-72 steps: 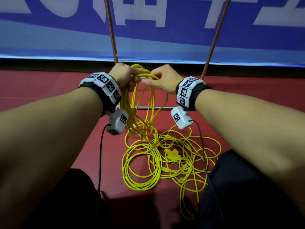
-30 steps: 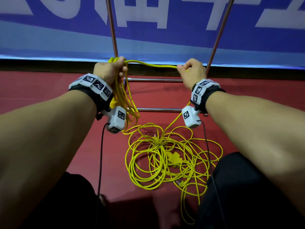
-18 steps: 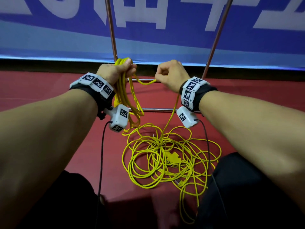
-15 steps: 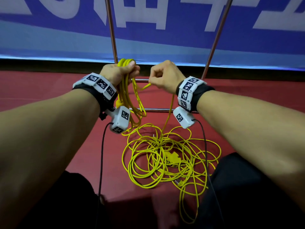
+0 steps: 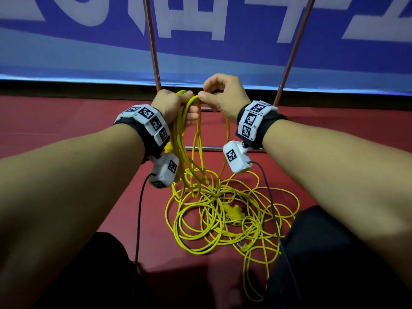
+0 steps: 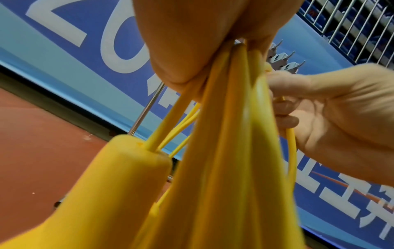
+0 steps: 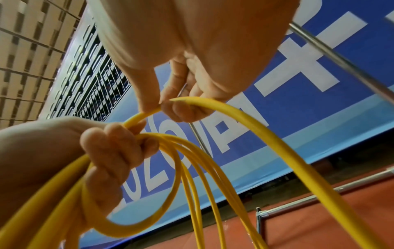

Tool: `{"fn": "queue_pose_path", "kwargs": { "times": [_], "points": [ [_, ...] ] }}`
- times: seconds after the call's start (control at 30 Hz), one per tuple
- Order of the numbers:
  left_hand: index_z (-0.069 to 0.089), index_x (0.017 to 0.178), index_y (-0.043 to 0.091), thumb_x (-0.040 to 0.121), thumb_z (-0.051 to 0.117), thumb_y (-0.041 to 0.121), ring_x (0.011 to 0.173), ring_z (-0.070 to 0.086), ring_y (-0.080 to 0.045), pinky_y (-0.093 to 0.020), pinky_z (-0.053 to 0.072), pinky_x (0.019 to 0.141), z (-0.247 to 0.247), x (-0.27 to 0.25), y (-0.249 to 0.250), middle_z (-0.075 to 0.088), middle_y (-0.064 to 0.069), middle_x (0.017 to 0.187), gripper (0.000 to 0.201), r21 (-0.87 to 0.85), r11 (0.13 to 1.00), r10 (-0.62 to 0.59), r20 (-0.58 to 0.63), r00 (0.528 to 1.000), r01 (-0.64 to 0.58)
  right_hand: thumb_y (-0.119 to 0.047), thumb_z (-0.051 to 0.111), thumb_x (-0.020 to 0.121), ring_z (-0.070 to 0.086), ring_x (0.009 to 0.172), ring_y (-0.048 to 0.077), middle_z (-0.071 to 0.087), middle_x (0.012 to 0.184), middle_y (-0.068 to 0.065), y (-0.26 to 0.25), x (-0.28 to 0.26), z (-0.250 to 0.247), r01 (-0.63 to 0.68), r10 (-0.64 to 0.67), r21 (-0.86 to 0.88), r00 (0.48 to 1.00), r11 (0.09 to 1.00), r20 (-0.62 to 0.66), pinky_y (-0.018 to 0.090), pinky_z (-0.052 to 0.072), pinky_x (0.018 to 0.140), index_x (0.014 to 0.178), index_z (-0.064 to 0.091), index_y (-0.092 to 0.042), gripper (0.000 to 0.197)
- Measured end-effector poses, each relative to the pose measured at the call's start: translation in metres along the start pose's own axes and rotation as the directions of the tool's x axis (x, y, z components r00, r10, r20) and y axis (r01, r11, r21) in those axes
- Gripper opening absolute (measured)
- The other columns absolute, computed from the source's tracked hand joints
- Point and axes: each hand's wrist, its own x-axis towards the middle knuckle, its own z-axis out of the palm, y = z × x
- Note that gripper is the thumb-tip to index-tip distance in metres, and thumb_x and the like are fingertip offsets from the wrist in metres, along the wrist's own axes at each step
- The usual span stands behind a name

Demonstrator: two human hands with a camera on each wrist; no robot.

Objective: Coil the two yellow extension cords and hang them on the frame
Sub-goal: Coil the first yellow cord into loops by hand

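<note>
Between your two raised hands: one bundle of thin yellow plastic-sheathed extension cord loops (image 5: pixel 181 139), which you are gripping at the top in your left hand (image 5: pixel 172 105), fingers clenched round it. The loops are hanging down past a yellow moulded plug body (image 6: pixel 119 168) and running into the loose tangle of yellow extension cord (image 5: pixel 225 217) that is lying on the red floor (image 5: pixel 66 121) just in front of your knees. Your right hand (image 5: pixel 225 94) is pinching one further strand between thumb and fingertip and laying it against the left fist, the two hands now nearly touching. Half a second ago you were holding that strand a little apart from the bundle. Behind the hands, the silver metal tube frame (image 5: pixel 153 54) is standing upright against the blue printed banner (image 5: pixel 66 47), carrying no cord.
</note>
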Motion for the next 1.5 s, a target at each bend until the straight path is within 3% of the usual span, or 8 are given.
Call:
{"fn": "queue_pose_path", "kwargs": {
  "times": [0.27,0.47,0.67,0.87,1.13,1.23,1.33,1.5],
  "points": [
    [0.059,0.068,0.007,0.098,0.063,0.02,0.046,0.05,-0.018,-0.028,0.046,0.05,0.011,0.007,0.003,0.053,-0.003,0.053,0.033,-0.128,0.99,0.052,-0.056,0.997,-0.058,-0.041,0.062,0.096,0.055,0.045,0.014,0.06,0.056,0.003,0.013,-0.005,-0.001,-0.195,0.196,-0.081,0.981,0.977,0.005,0.024,0.045,0.05,0.07,0.057,-0.009,0.041],
    [0.055,0.074,0.007,0.101,0.056,0.013,0.043,0.051,-0.016,-0.024,0.043,0.045,0.003,0.014,0.006,0.05,-0.003,0.052,0.028,-0.31,0.948,0.034,-0.126,0.991,-0.072,-0.047,0.036,0.105,0.057,0.055,0.023,0.059,0.064,0.008,0.048,-0.015,-0.02,-0.483,0.497,-0.119,0.853,0.867,0.157,0.028,0.044,0.061,0.073,0.06,-0.009,0.055],
    [0.063,0.091,0.003,0.102,0.051,0.012,0.062,0.073,-0.024,-0.033,0.059,0.058,-0.001,0.003,0.005,0.071,-0.01,0.066,0.019,-0.134,0.988,-0.069,0.013,0.998,0.07,-0.034,0.065,0.093,0.031,0.037,0.007,0.038,0.037,-0.011,0.042,0.006,-0.049,-0.224,0.217,-0.036,0.966,0.974,-0.144,0.024,0.029,0.047,0.059,0.06,-0.014,0.039],
    [0.066,0.09,0.002,0.102,0.051,0.015,0.058,0.07,-0.02,-0.033,0.059,0.061,0.003,-0.002,0.002,0.071,-0.008,0.067,0.023,-0.008,0.997,-0.079,0.07,0.994,0.08,-0.027,0.082,0.081,0.037,0.056,0.012,0.046,0.061,0.005,0.018,0.005,-0.02,-0.077,0.08,-0.125,0.997,0.989,0.02,0.021,0.033,0.053,0.069,0.053,-0.019,0.033],
    [0.058,0.088,0.007,0.1,0.056,0.013,0.04,0.043,-0.011,-0.025,0.045,0.048,0.0,0.003,0.005,0.051,-0.001,0.055,0.014,-0.112,0.994,0.013,0.039,0.999,-0.008,-0.043,0.06,0.097,0.053,0.06,0.018,0.065,0.066,0.01,0.017,-0.002,-0.011,-0.102,0.121,-0.16,0.986,0.982,0.116,0.027,0.044,0.062,0.075,0.062,-0.009,0.041],
    [0.059,0.089,0.01,0.102,0.052,0.012,0.04,0.041,-0.01,-0.023,0.045,0.048,-0.002,0.005,0.009,0.049,0.0,0.055,0.015,-0.232,0.973,-0.018,0.0,1.0,0.017,-0.047,0.043,0.103,0.059,0.068,0.022,0.068,0.077,0.016,0.035,-0.008,-0.02,-0.283,0.333,-0.236,0.92,0.93,0.205,0.031,0.041,0.067,0.072,0.064,-0.014,0.05],
    [0.059,0.088,0.009,0.102,0.052,0.011,0.043,0.05,-0.013,-0.025,0.047,0.049,-0.003,0.006,0.006,0.055,-0.002,0.055,0.016,-0.235,0.972,-0.019,-0.017,1.0,0.014,-0.039,0.044,0.105,0.051,0.055,0.02,0.055,0.065,0.005,0.042,-0.009,-0.028,-0.472,0.463,0.042,0.875,0.88,0.142,0.037,0.046,0.065,0.073,0.056,-0.009,0.045],
    [0.062,0.093,0.003,0.102,0.051,0.011,0.054,0.069,-0.02,-0.031,0.057,0.056,0.001,0.001,0.006,0.07,-0.009,0.064,0.016,-0.163,0.985,-0.048,0.006,0.999,0.048,-0.046,0.058,0.098,0.035,0.046,0.017,0.039,0.045,-0.005,0.038,0.004,-0.04,-0.224,0.217,-0.108,0.973,0.969,-0.074,0.026,0.036,0.051,0.057,0.045,-0.019,0.05]
  ]
}}
